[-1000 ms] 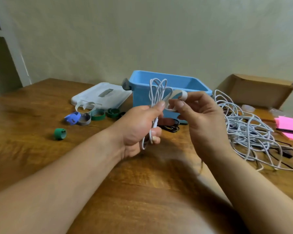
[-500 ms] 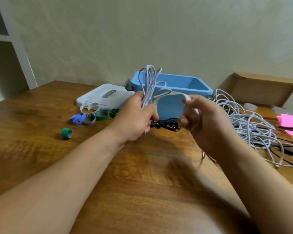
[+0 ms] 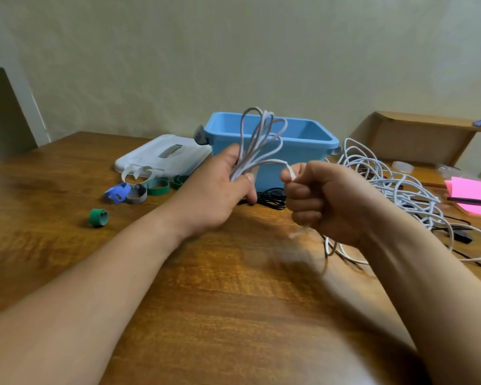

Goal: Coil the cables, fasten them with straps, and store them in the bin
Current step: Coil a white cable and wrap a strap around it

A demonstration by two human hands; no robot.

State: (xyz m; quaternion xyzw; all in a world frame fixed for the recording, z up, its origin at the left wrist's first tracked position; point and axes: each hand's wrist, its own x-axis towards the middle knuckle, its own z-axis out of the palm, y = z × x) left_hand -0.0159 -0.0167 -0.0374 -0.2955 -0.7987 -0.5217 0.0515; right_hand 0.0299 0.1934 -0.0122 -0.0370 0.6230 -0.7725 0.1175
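A wooden table (image 3: 233, 301) is filling most of the view. A cardboard box (image 3: 417, 140) is sitting at its far right corner. A blue bin (image 3: 306, 154) is standing open near the far edge, at the middle. Its white lid (image 3: 150, 154) is lying flat just to its left. A pile (image 3: 395, 184) of loose white cable is sprawling along the right edge, just right of the bin.

Both hands are hovering above the table in front of the bin. The left hand (image 3: 214, 195) is gripping a white coil (image 3: 261, 140) with fingers and thumb wrapped round its lower part. The loops are standing up in front of the bin's near wall. The right hand (image 3: 325, 201) is curling into a fist and pinching a white strap (image 3: 290, 170) between thumb and forefinger. The strap is running across to the coil. A pale blur is showing below the fist, possibly the strap's free end.

Pink paper (image 3: 472, 190) with a pen (image 3: 469, 201) on it is lying at the right edge. A black cable (image 3: 272, 195) is lying against the bin's near side, partly behind the hands. Spare straps are lying in front of the lid: a white loop (image 3: 136, 173), a green band (image 3: 157, 187), a grey band (image 3: 136, 193) and a blue band (image 3: 117, 191). A green roll (image 3: 98, 217) is lying apart, nearer the left edge.
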